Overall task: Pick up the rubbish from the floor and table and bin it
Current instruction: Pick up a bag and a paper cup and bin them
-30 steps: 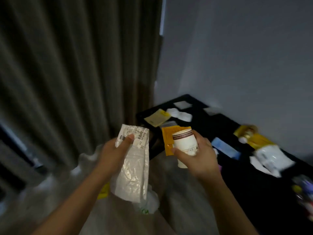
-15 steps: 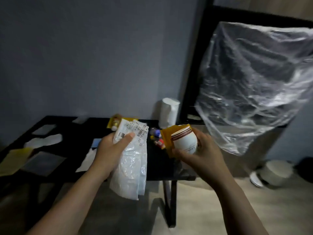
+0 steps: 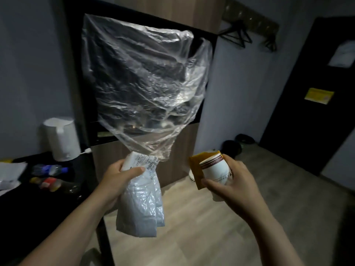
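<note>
While both grips were full, the largest thing ahead of me was the sheet [image 3: 142,87], thin clear film, crinkled and shiny, hanging well above the floor [image 3: 201,223] of pale wood-look boards. The black table [image 3: 82,169] sat at the left edge and carried a white kettle [image 3: 61,139] and some bottles [image 3: 49,168] lying on their sides. I could make out no bin for certain.

My left grip [image 3: 117,181] was curled round the neck of the bag [image 3: 142,212], with the thumb laid across a printed receipt [image 3: 148,163] pressed to its top. The bag hung limp below the fingers, clear of the floor. It looked like soft, slick white film. I judged it almost weightless and likely to slide, so the bunched neck seemed the right place to hold it.

My right grip [image 3: 230,185] was wrapped round the cup [image 3: 215,169], a white paper cylinder with a brown band at the rim, tipped towards me. It also pinned a flat orange card [image 3: 196,167] against the cup's far side. I took the cup for light and easily crushed, best held round its wall with a gentle squeeze. The card looked stiffer, and I thought it might slip free if the fingers eased.
</note>
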Tool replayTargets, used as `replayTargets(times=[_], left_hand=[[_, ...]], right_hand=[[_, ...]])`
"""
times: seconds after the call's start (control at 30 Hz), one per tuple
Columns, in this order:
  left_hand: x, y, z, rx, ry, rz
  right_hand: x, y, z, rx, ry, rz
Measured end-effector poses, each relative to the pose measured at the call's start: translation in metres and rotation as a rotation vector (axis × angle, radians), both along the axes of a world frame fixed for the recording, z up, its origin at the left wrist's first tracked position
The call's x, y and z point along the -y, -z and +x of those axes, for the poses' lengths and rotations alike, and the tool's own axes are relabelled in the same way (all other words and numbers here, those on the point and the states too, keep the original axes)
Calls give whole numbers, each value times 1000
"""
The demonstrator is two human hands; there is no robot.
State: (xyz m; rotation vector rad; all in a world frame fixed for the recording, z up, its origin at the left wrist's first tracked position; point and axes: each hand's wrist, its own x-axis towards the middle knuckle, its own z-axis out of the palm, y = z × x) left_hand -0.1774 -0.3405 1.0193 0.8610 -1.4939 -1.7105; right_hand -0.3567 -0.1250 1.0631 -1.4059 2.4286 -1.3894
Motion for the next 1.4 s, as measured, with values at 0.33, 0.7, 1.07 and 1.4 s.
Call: replayTargets(times=[0.33,0.7,1.07,1.4], left_hand=[[-38,36,-199,63,225,147],[14,77,-378,113,425,24],[101,74,-511,172,442,9],[135,87,-648,255,450,-42]], right_hand=[[-91,34,-136,60,294,62],[-45,62,-275,91,522,145],[55,69,-403,170,557,170],[96,93,-546,250,568,112]])
